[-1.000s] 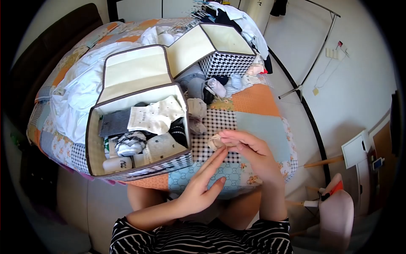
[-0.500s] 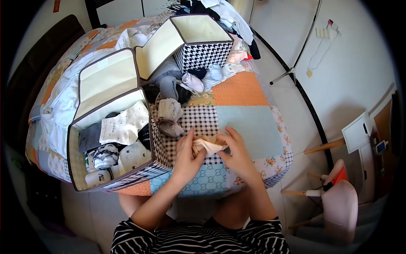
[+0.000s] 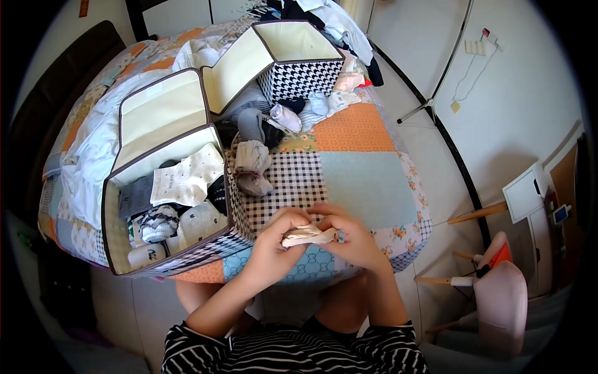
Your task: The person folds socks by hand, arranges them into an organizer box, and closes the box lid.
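Note:
A small cream sock (image 3: pixel 304 235), folded and bunched, is held between my two hands above the near part of the bed. My left hand (image 3: pixel 277 242) pinches its left end, thumb along the lower side. On the other end my right hand (image 3: pixel 350 235) is closed, its upper fingers slightly blurred. Left of my hands stands an open houndstooth storage box (image 3: pixel 240 232) holding several socks, among them a white pair (image 3: pixel 188 176), a dark grey one (image 3: pixel 135 198) and a rolled black-and-white one (image 3: pixel 159 224). Rolled beige-grey socks (image 3: pixel 253 157) lie just outside the box.
A second open houndstooth box (image 3: pixel 300 80) stands farther back, with more socks (image 3: pixel 251 124) piled before it. Clothes (image 3: pixel 339 25) are heaped at the far end of the patchwork bed (image 3: pixel 367 187). A pink chair (image 3: pixel 501 305) stands on the right.
Both hands have drawn slightly nearer to my body with the sock. The sock is now more tightly folded, and my right fingers have curled in over it.

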`<move>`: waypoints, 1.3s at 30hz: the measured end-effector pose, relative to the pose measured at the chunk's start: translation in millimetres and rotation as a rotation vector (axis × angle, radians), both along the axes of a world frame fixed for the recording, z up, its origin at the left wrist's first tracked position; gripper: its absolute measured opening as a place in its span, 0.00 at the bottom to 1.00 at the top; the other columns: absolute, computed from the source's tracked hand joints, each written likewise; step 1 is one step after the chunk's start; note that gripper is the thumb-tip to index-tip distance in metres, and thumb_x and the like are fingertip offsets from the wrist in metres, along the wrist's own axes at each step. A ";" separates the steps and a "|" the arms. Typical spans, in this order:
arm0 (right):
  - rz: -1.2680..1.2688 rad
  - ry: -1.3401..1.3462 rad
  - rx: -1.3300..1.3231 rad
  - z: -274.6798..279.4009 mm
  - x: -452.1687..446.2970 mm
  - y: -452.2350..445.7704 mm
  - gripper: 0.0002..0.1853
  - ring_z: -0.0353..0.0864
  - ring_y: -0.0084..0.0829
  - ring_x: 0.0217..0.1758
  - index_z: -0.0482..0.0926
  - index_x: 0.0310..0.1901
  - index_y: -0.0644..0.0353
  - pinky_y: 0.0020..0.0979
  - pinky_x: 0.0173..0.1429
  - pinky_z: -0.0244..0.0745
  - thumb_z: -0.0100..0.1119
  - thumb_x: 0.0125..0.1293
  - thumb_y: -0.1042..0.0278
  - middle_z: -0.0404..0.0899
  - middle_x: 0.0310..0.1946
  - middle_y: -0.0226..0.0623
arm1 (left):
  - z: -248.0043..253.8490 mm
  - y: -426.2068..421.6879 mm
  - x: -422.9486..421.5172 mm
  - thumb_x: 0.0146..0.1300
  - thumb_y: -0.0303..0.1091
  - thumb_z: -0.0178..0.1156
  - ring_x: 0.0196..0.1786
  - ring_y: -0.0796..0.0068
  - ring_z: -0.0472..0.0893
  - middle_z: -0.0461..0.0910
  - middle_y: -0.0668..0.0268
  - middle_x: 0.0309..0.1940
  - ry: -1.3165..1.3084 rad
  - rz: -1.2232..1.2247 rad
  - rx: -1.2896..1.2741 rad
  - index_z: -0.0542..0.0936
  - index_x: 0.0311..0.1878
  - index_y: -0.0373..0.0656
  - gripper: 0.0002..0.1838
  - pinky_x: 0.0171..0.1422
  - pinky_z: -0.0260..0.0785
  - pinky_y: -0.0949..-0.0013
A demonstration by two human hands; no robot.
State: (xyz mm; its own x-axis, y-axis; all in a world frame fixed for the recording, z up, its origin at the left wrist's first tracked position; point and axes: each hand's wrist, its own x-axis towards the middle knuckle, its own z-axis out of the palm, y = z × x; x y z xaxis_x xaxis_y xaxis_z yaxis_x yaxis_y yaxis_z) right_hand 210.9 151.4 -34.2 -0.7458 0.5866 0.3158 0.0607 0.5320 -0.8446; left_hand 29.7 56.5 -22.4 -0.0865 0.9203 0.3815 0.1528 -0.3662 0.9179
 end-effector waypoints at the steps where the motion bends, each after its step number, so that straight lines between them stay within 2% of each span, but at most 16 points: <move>1: -0.014 -0.030 -0.220 2.0 3.4 -2.5 0.13 0.75 0.36 0.62 0.79 0.45 0.62 0.36 0.63 0.70 0.68 0.58 0.71 0.79 0.56 0.38 | 3.7 -1.8 -0.6 0.55 0.12 0.57 0.49 0.72 0.77 0.76 0.62 0.47 -0.054 -0.013 0.002 0.75 0.46 0.38 0.16 0.55 0.69 0.73; 3: -0.039 -0.091 -0.659 8.4 12.3 -9.0 0.12 0.80 0.28 0.53 0.79 0.45 0.63 0.31 0.56 0.75 0.67 0.62 0.69 0.81 0.51 0.34 | 6.8 -4.5 0.2 0.60 0.14 0.60 0.57 0.76 0.75 0.74 0.63 0.53 -0.415 -0.056 -0.105 0.72 0.59 0.39 0.24 0.60 0.69 0.72; 5: 0.005 0.122 -0.812 16.5 12.7 -19.3 0.14 0.79 0.19 0.45 0.77 0.50 0.65 0.24 0.47 0.76 0.63 0.67 0.67 0.81 0.44 0.29 | 12.3 -5.4 7.2 0.61 0.17 0.62 0.63 0.70 0.73 0.74 0.59 0.57 -0.448 0.063 -0.053 0.67 0.67 0.39 0.30 0.66 0.66 0.67; 7: -0.023 0.266 -1.039 31.2 9.5 -31.3 0.16 0.78 0.18 0.44 0.76 0.54 0.66 0.23 0.47 0.74 0.62 0.68 0.68 0.80 0.43 0.29 | 14.3 -14.9 11.0 0.61 0.22 0.64 0.65 0.63 0.72 0.74 0.56 0.58 -0.040 0.228 0.055 0.67 0.68 0.39 0.31 0.69 0.64 0.62; 11: 0.048 0.194 -0.734 26.2 15.3 -41.6 0.18 0.75 0.18 0.45 0.74 0.59 0.67 0.22 0.50 0.71 0.58 0.69 0.73 0.77 0.46 0.27 | 21.3 -26.5 6.0 0.62 0.29 0.66 0.66 0.49 0.70 0.73 0.52 0.61 0.380 0.094 0.183 0.70 0.68 0.38 0.31 0.72 0.59 0.55; 15: 0.005 0.231 -0.438 33.2 6.8 -57.9 0.16 0.73 0.19 0.47 0.74 0.56 0.69 0.20 0.50 0.68 0.58 0.67 0.79 0.73 0.46 0.29 | 30.6 -42.1 11.1 0.59 0.28 0.68 0.58 0.59 0.79 0.78 0.52 0.56 0.287 0.031 -0.046 0.74 0.65 0.38 0.29 0.63 0.70 0.63; 16: 0.024 0.167 -0.379 34.5 9.8 -56.6 0.21 0.74 0.20 0.48 0.71 0.59 0.67 0.22 0.52 0.70 0.60 0.65 0.80 0.73 0.47 0.31 | 25.1 -42.6 11.4 0.58 0.27 0.69 0.51 0.63 0.82 0.80 0.54 0.52 0.275 0.061 -0.002 0.76 0.60 0.36 0.26 0.54 0.74 0.67; 19: -0.049 0.336 -0.468 34.0 -1.5 -68.1 0.29 0.75 0.21 0.50 0.66 0.64 0.63 0.25 0.54 0.71 0.63 0.62 0.80 0.73 0.49 0.31 | 26.2 -55.0 1.5 0.60 0.24 0.67 0.48 0.67 0.81 0.80 0.55 0.49 0.132 -0.026 -0.295 0.78 0.55 0.35 0.19 0.51 0.73 0.69; 23: -0.115 0.125 -0.028 54.7 -19.7 -71.5 0.31 0.77 0.27 0.55 0.65 0.64 0.59 0.29 0.60 0.71 0.66 0.61 0.79 0.72 0.57 0.38 | 25.4 -72.9 -14.8 0.58 0.23 0.66 0.45 0.61 0.82 0.80 0.58 0.44 0.112 0.045 -0.085 0.79 0.50 0.37 0.16 0.48 0.74 0.68; 27: 0.104 0.144 -0.460 56.2 -33.5 -81.9 0.35 0.77 0.28 0.57 0.63 0.65 0.59 0.29 0.62 0.71 0.67 0.58 0.81 0.74 0.54 0.40 | 35.0 -92.2 -35.7 0.58 0.21 0.66 0.45 0.63 0.80 0.78 0.57 0.44 0.161 0.165 0.082 0.79 0.51 0.35 0.17 0.48 0.73 0.67; 29: 0.116 0.184 -0.497 68.4 -47.7 -86.6 0.29 0.77 0.28 0.56 0.62 0.60 0.59 0.28 0.59 0.74 0.64 0.61 0.82 0.75 0.53 0.42 | 41.9 -104.8 -48.9 0.59 0.21 0.66 0.45 0.65 0.81 0.78 0.58 0.45 0.167 0.173 0.076 0.78 0.53 0.34 0.18 0.49 0.73 0.68; 31: 0.125 0.228 -0.561 77.4 -61.6 -88.7 0.26 0.77 0.28 0.57 0.60 0.57 0.59 0.30 0.60 0.74 0.64 0.63 0.80 0.74 0.54 0.44 | 45.9 -116.1 -57.6 0.64 0.21 0.64 0.43 0.75 0.81 0.80 0.59 0.43 -0.042 0.196 0.095 0.62 0.70 0.34 0.33 0.48 0.74 0.73; 33: 0.202 0.264 -0.477 92.6 -85.1 -79.3 0.22 0.77 0.29 0.55 0.58 0.52 0.58 0.29 0.57 0.77 0.60 0.65 0.81 0.72 0.54 0.46 | 65.7 -126.2 -74.8 0.66 0.19 0.60 0.41 0.74 0.82 0.81 0.59 0.39 -0.163 0.197 0.110 0.53 0.74 0.34 0.37 0.47 0.74 0.72; 36: 0.270 0.330 -0.387 111.1 -122.6 -61.9 0.16 0.77 0.25 0.49 0.62 0.47 0.59 0.23 0.44 0.79 0.58 0.66 0.80 0.71 0.53 0.44 | 97.6 -127.3 -113.3 0.65 0.15 0.55 0.38 0.74 0.83 0.81 0.60 0.31 0.277 0.283 0.094 0.52 0.76 0.35 0.38 0.46 0.74 0.72; 37: 0.223 0.235 -0.318 119.3 -130.8 -57.8 0.11 0.76 0.19 0.43 0.66 0.43 0.59 0.19 0.39 0.74 0.59 0.66 0.78 0.73 0.46 0.38 | 108.9 -124.1 -122.3 0.63 0.15 0.55 0.39 0.73 0.83 0.81 0.59 0.35 0.337 0.252 0.070 0.56 0.75 0.36 0.36 0.47 0.74 0.71; 39: 0.289 0.089 -0.369 127.0 -149.3 -44.8 0.09 0.78 0.19 0.45 0.69 0.43 0.59 0.19 0.43 0.76 0.58 0.66 0.81 0.75 0.49 0.35 | 118.8 -119.6 -135.2 0.64 0.16 0.55 0.39 0.74 0.82 0.81 0.59 0.39 0.338 0.233 0.021 0.62 0.72 0.38 0.32 0.46 0.75 0.71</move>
